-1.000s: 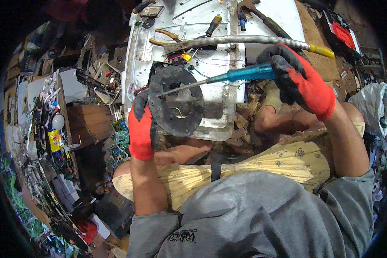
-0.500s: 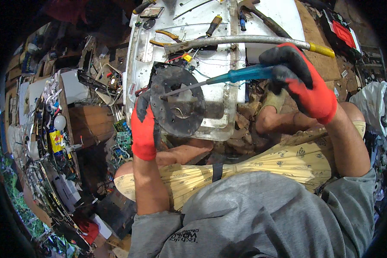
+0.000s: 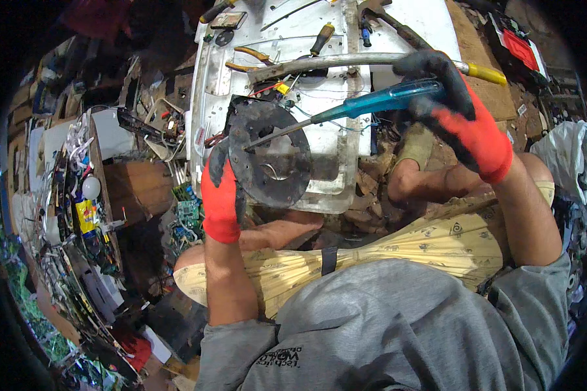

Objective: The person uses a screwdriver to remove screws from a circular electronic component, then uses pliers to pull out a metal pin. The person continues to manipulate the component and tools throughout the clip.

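My left hand (image 3: 220,195), in a red and black glove, grips the left edge of a dark round plate (image 3: 287,186) with cut-outs, its thumb near the rim. The plate is tilted up over the near part of the white panel. My right hand (image 3: 460,114), gloved alike, is closed loosely around the handle end of a screwdriver (image 3: 378,100) with a translucent blue handle. Its lower fingers are blurred. The long shaft slants down to the left, and its tip meets the plate's left side near my left thumb.
On the white panel (image 3: 332,186) lie a long braided hose (image 3: 346,60) with a yellow end, pliers (image 3: 251,57), a smaller screwdriver (image 3: 322,39) and a hammer (image 3: 398,26). Heaped electronic scrap (image 3: 78,215) stands at the left. A red-and-black case (image 3: 522,52) sits far right.
The blue handle has rolled and its rear end has risen, showing more between my right fingers. Those fingers have shifted and spread slightly. The plate stays nearly in place.
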